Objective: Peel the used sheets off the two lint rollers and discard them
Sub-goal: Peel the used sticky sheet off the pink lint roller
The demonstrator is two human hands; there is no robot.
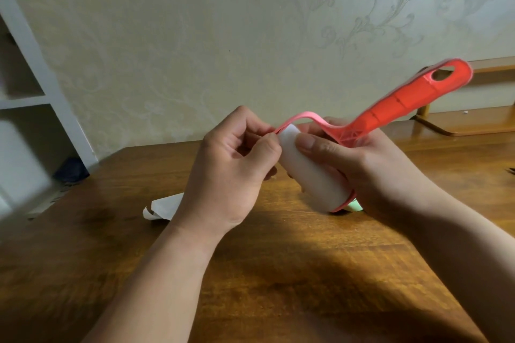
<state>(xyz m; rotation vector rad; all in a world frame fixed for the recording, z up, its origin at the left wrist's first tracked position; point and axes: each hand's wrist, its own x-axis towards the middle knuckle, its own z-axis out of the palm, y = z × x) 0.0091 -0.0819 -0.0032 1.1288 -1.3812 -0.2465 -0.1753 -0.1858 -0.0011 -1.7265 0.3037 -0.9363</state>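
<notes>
A lint roller with a red handle (412,100) and a white sticky roll (312,175) is held above the wooden table (278,259). My right hand (359,164) grips the roll and frame, thumb pressed on the roll's upper part. My left hand (234,167) pinches with thumb and forefinger at the roll's top left end, by the pink frame. A peeled, crumpled white sheet (164,207) lies on the table behind my left wrist. A pale green piece (355,206) shows under the roller; what it is I cannot tell.
A wallpapered wall stands behind the table. A white shelf unit (30,97) is at the left, with a dark object (71,170) on the floor beside it. A low wooden shelf (473,120) sits at the right rear.
</notes>
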